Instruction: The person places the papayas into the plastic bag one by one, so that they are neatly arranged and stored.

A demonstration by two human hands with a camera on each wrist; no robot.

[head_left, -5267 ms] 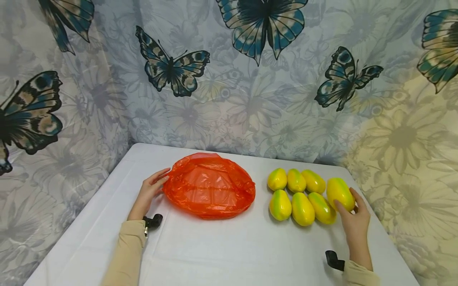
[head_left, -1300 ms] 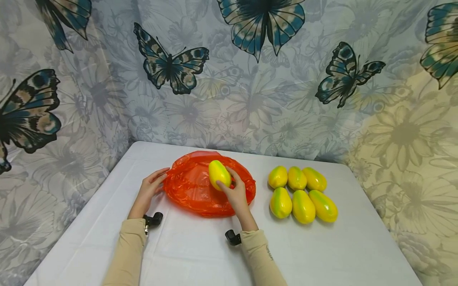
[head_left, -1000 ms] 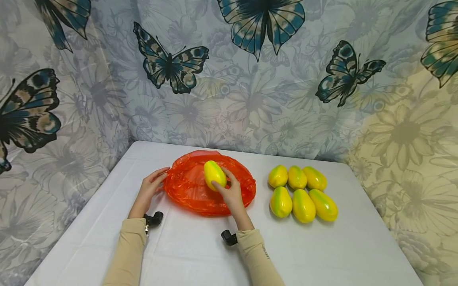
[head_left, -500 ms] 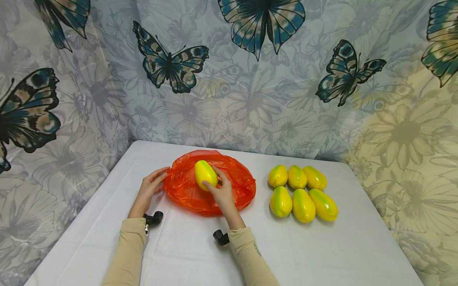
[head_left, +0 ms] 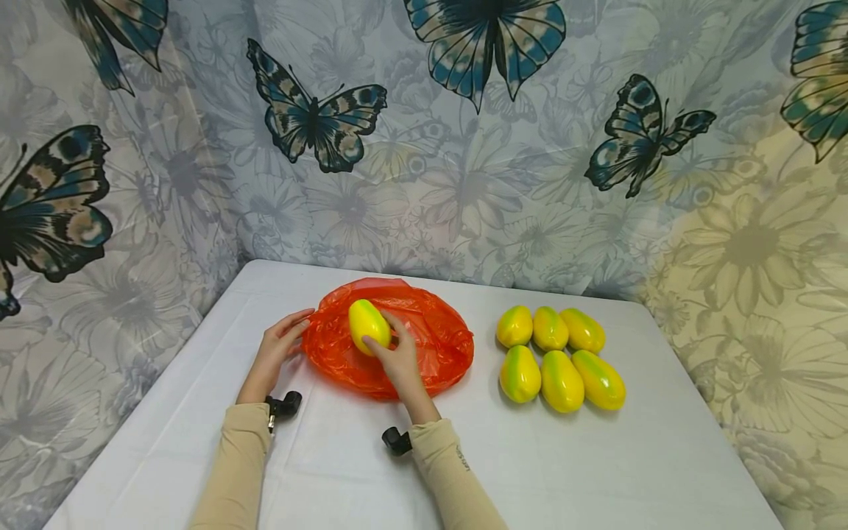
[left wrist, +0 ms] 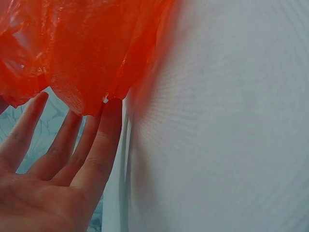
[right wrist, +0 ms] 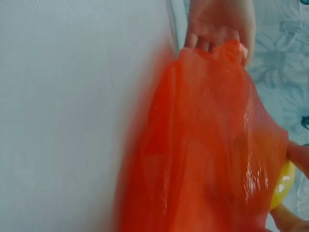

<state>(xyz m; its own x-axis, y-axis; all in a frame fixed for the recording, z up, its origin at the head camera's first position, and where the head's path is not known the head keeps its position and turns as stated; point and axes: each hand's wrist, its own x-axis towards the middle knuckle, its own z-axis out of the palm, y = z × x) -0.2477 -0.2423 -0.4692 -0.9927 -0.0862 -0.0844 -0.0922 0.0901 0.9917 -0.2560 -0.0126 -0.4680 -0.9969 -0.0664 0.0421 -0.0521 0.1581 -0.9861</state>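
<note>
A red plastic bag [head_left: 433, 331] lies with its mouth spread open on the white table. My left hand [head_left: 273, 357] touches its left rim; in the left wrist view the fingers [left wrist: 99, 150] stretch out fairly straight against the edge of the film. Over the left half of the bag's mouth, my right hand [head_left: 401, 362] grips a glossy yellow papaya [head_left: 366, 324] with a green streak, thumb on the near side and fingers on the far side. Seen from the right wrist, the bag hides most of this papaya [right wrist: 284, 183].
Several similar papayas [head_left: 562, 381] sit in two rows right of the bag. The white table [head_left: 563, 471] ends at a fabric backdrop [head_left: 464, 191] printed with butterflies. A small black camera [head_left: 285, 405] is strapped to the left wrist.
My right hand has picked up the papaya at the right end of the rows, carried it left over the bag, and moved it further left across the mouth. The left hand has stayed put.
</note>
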